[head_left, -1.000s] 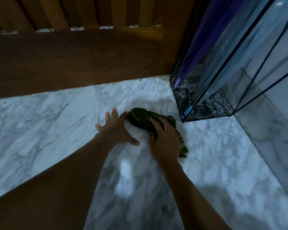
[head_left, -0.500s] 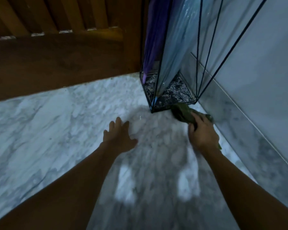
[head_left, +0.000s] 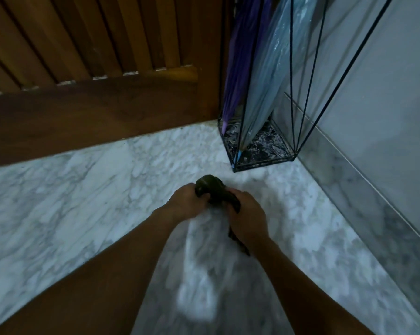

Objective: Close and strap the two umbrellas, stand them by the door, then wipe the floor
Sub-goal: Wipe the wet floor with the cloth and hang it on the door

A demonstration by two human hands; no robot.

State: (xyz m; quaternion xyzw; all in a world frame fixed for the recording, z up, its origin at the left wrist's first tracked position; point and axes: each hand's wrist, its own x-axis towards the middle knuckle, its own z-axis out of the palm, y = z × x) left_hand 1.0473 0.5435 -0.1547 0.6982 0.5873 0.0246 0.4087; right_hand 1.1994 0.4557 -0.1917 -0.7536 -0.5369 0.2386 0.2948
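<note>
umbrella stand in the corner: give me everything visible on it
The umbrella stand is an open frame of thin black wire rods, slanting outward as they rise from a small square base with a dark, speckled, wet-looking tray. It stands upright on the marble floor in the corner between the wooden door and the grey wall. Inside lean two closed umbrellas, tips down: a purple umbrella by the door and a pale blue umbrella beside it. Its top is out of frame. Neither hand touches it.
</note>
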